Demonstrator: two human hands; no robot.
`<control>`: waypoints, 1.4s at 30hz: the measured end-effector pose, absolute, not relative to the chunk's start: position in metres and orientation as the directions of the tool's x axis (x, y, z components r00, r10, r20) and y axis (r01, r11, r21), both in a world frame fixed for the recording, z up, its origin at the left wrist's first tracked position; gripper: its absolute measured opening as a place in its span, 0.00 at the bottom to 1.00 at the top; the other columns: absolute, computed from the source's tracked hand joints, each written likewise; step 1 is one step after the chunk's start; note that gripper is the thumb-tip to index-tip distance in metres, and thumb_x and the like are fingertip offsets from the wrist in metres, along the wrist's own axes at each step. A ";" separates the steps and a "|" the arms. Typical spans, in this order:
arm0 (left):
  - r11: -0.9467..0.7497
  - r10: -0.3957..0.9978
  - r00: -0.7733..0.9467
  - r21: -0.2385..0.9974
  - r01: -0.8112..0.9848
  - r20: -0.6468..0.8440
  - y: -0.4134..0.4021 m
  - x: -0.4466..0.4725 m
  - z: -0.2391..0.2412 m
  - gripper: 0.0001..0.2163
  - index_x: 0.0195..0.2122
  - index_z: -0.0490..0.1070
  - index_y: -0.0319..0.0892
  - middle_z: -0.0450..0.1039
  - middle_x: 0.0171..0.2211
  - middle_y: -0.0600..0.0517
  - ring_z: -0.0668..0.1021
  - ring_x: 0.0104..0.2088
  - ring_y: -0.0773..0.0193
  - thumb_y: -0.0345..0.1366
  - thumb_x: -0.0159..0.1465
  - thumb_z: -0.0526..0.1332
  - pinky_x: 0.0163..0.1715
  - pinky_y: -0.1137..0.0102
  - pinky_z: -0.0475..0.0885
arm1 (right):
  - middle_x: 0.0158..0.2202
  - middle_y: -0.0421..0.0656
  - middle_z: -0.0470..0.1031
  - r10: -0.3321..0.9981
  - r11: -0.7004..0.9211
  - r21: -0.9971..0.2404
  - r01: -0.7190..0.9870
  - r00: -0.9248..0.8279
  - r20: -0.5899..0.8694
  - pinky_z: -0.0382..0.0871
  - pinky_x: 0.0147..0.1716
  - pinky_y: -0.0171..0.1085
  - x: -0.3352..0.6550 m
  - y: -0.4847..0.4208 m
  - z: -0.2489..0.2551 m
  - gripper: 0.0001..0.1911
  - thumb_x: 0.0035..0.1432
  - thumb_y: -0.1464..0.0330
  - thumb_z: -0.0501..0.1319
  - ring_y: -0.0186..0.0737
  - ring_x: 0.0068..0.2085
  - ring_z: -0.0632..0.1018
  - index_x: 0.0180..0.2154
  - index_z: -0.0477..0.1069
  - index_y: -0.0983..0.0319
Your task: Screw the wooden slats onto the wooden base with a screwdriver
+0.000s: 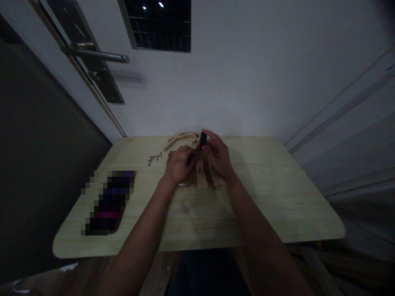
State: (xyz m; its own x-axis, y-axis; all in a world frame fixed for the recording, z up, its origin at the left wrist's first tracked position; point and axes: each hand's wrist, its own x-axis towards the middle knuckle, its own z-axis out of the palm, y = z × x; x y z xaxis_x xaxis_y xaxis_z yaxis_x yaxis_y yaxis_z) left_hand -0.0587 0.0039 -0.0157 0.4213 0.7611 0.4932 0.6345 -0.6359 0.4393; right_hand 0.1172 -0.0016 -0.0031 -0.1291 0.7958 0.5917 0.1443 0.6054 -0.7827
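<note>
My right hand (218,155) is closed on a black-handled screwdriver (203,139), which stands nearly upright with its handle up. Its tip points down at a pale wooden strip (201,174); the exact contact is hidden by the fingers. My left hand (181,164) is closed, fingertips pinched together beside the screwdriver's lower end. What those fingers hold is too small to make out. A second pale wooden strip (217,177) lies partly under my right hand. Beneath the strips is a brown flat piece (188,179) with a shiny front edge.
Curved pale wooden pieces (180,137) lie behind my left hand. Several screws (153,158) are scattered to its left. A phone-like dark object (111,201), pixelated, rests on the left of the wooden table (271,205). A white door with a metal handle (95,54) rises behind.
</note>
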 end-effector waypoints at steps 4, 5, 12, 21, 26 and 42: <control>-0.642 0.753 0.416 0.433 0.633 0.509 0.005 -0.059 -0.019 0.07 0.41 0.76 0.41 0.77 0.42 0.45 0.77 0.45 0.55 0.29 0.65 0.59 0.47 0.59 0.75 | 0.45 0.44 0.82 0.802 0.597 -0.793 0.120 -0.100 0.589 0.81 0.44 0.44 0.116 0.001 -0.006 0.24 0.65 0.56 0.62 0.43 0.45 0.83 0.60 0.69 0.53; -0.644 0.751 0.414 0.432 0.631 0.515 0.005 -0.059 -0.019 0.07 0.41 0.76 0.42 0.77 0.42 0.45 0.77 0.44 0.55 0.29 0.65 0.59 0.47 0.59 0.76 | 0.45 0.44 0.82 0.805 0.593 -0.797 0.116 -0.093 0.586 0.81 0.44 0.44 0.115 0.002 -0.006 0.24 0.64 0.56 0.63 0.42 0.45 0.83 0.60 0.69 0.53; -0.649 0.750 0.419 0.445 0.617 0.512 0.004 -0.060 -0.017 0.07 0.41 0.75 0.41 0.77 0.41 0.46 0.77 0.42 0.57 0.30 0.67 0.58 0.45 0.60 0.76 | 0.44 0.42 0.81 0.818 0.575 -0.805 0.144 -0.082 0.569 0.82 0.41 0.41 0.118 0.000 -0.003 0.23 0.63 0.58 0.65 0.41 0.44 0.83 0.59 0.71 0.52; -0.642 0.758 0.422 0.451 0.620 0.498 0.005 -0.060 -0.017 0.07 0.41 0.76 0.43 0.77 0.40 0.47 0.78 0.42 0.57 0.31 0.67 0.58 0.46 0.61 0.75 | 0.51 0.45 0.80 0.829 0.559 -0.819 0.125 -0.108 0.549 0.83 0.35 0.39 0.125 -0.005 0.005 0.20 0.65 0.54 0.61 0.43 0.47 0.83 0.56 0.73 0.52; -0.644 0.754 0.415 0.446 0.622 0.510 0.006 -0.059 -0.018 0.07 0.41 0.76 0.41 0.77 0.40 0.46 0.77 0.41 0.56 0.32 0.67 0.58 0.45 0.60 0.75 | 0.48 0.44 0.80 0.821 0.570 -0.805 0.163 -0.084 0.565 0.82 0.34 0.38 0.123 -0.006 0.004 0.21 0.64 0.56 0.63 0.42 0.45 0.83 0.57 0.72 0.52; -0.641 0.757 0.417 0.442 0.628 0.503 0.002 -0.058 -0.014 0.07 0.41 0.76 0.42 0.78 0.41 0.45 0.77 0.44 0.54 0.32 0.68 0.58 0.46 0.58 0.75 | 0.49 0.44 0.80 0.807 0.589 -0.791 0.165 -0.073 0.586 0.74 0.21 0.30 0.124 -0.008 0.015 0.18 0.66 0.55 0.61 0.38 0.40 0.81 0.53 0.75 0.53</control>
